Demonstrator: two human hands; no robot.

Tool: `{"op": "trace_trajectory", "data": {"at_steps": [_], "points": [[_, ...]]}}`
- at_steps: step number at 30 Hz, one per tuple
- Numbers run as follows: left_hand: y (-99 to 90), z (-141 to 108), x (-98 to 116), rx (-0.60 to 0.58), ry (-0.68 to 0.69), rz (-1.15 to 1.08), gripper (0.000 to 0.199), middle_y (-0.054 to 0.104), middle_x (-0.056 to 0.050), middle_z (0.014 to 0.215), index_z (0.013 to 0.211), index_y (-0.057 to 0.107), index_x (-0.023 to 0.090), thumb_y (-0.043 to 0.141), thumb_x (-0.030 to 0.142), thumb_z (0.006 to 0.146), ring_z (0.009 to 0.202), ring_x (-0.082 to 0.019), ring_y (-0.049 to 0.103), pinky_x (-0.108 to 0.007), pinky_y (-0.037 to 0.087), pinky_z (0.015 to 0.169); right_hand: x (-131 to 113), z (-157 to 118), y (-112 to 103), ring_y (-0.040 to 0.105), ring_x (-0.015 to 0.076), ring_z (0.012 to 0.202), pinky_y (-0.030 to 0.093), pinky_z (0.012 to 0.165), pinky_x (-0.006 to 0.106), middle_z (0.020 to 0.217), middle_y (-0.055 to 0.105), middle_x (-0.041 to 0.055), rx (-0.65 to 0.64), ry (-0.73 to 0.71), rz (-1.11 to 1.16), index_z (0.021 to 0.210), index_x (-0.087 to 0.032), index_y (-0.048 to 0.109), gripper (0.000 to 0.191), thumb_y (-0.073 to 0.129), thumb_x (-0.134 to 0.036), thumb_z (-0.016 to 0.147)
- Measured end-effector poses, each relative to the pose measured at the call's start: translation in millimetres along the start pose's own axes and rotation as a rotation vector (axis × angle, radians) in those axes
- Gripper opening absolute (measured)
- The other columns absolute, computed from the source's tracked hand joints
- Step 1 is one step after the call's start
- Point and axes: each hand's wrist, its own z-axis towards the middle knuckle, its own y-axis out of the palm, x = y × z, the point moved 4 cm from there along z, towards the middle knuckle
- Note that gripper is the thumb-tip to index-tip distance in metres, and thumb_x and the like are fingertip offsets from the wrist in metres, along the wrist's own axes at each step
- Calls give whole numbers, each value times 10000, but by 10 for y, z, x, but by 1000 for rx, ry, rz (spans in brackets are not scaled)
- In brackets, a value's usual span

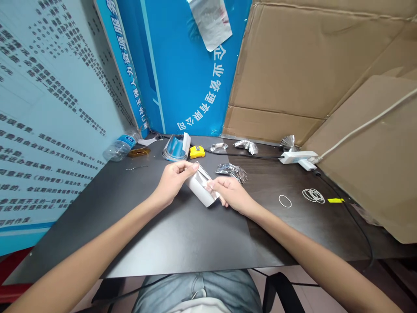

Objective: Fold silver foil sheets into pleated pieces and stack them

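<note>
Between both hands, over the dark mat, is a curved sheet point(202, 190), white outside with a shiny silver side. My left hand point(176, 178) pinches its upper left end between thumb and fingers. At the lower right end, my right hand point(232, 193) is closed on the same sheet, its thumb pressed on the silver side. A fanned bundle of silver foil strips point(233, 171) lies just behind my right hand. Beyond my left hand rest a yellow tape measure point(197, 151) and a stack of curled blue and silver sheets point(177, 148).
Along the back are more silver foil pieces point(246, 146) and a white power strip point(299, 157) with cables. Rubber bands point(313, 195) and a yellow strip point(335, 200) lie at right. A plastic bottle point(121, 147) lies at left. Blue panels and cardboard point(280, 61) wall the desk.
</note>
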Motion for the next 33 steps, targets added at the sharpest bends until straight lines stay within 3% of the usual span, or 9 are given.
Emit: {"op": "trace_trajectory", "data": {"at_steps": [6,12,15,17,20,22,27,33], "points": [[15,-18,-22,8,12,-49,339,708,-44,843,863,778,155,813,489,821,769,-157,578,-259,435,728,-80,-30,-42,406,68,440,320,487,203,519,462,-63,-35,-73,-198,736,-184,510,461,481,-548,1017],[46,-30,-22,-37,-42,-22,368,694,-35,803,858,770,157,801,522,820,718,-145,549,-253,424,695,-166,-57,-102,508,100,653,379,652,231,714,591,-17,-70,-210,-337,760,-167,545,377,510,-436,1022],[72,-44,-21,-88,-41,24,368,731,-59,873,883,779,155,786,520,834,777,-170,598,-265,443,734,-140,-44,-84,598,133,797,452,747,252,910,677,16,-103,-173,-160,1005,-174,645,245,650,-411,941],[117,-77,-24,-139,-28,80,358,733,-57,864,867,782,156,773,513,850,783,-172,605,-261,438,726,-115,-30,-65,631,146,875,483,805,265,1002,685,30,-95,-129,15,1115,-184,643,337,725,-415,884],[196,-148,-33,-170,-13,91,334,750,-62,896,858,787,161,765,494,864,839,-189,638,-268,461,768,-95,-26,-38,621,134,800,477,754,255,896,667,15,-46,-75,138,966,-170,650,350,802,-444,810],[227,-191,-51,-137,-33,-8,314,766,-71,989,953,790,171,786,470,854,890,-197,662,-274,486,805,-98,-37,-32,595,120,723,463,697,245,824,650,4,2,-49,204,869,-166,631,368,830,-461,776],[273,-265,-158,-78,-216,-353,461,759,-64,1094,1192,713,217,867,393,795,848,-156,678,-247,519,746,-122,-63,-57,544,94,649,442,642,230,754,609,-16,89,-73,331,839,-173,615,347,831,-439,785],[278,-299,-167,-18,-138,-269,309,719,-19,844,919,724,153,864,399,795,738,-119,621,-222,499,703,-136,-55,-80,616,121,792,504,760,251,873,644,11,97,-159,191,895,-176,643,292,795,-416,829]]}}
